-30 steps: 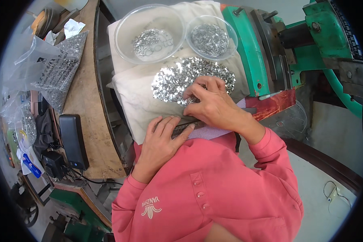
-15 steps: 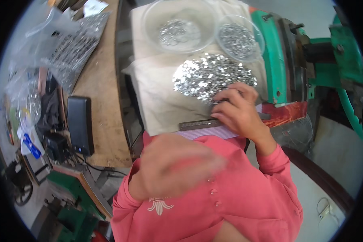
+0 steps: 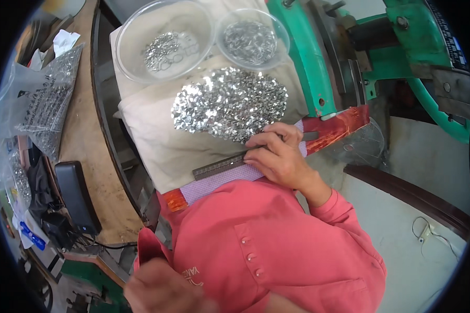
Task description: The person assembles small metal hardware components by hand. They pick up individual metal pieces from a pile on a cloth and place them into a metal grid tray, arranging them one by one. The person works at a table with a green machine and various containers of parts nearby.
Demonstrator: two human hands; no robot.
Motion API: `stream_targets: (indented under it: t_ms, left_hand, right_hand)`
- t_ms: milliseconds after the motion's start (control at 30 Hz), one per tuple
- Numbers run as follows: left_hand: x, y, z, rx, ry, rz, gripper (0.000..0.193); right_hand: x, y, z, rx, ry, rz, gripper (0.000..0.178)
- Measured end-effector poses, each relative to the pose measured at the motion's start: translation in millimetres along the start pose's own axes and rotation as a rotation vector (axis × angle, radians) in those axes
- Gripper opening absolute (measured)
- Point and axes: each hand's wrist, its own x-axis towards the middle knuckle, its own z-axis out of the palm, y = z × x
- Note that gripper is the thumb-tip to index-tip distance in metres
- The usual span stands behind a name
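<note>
Right hand: fingers curled; can't tell if pinching.
Left hand: blurred, well apart from right; grip unclear from where I stand.
Dark flat bar: passes under right hand.
Shiny metal pieces: heaped just beyond right fingers.
Clear round tub: beyond heap.

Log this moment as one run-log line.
right hand: at dark bar | silvery pile: on cloth, beyond bar | left hand: blurred, lower edge

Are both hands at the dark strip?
No: only the right hand is at the dark strip; the left hand is down by the shirt.
</note>
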Motion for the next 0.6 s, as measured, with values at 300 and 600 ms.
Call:
stream_targets:
  t_ms: [300,600]
  left_hand:
    - [-78,-52,41,0.292,0.037,-0.596,0.026]
    - [-110,-68,56,0.364,-0.039,-0.678,0.032]
  right_hand:
    - [-13,-3,9,0.007,0.136,0.076,0.018]
    - [-12,-19,15,-0.033,0.165,-0.019,0.025]
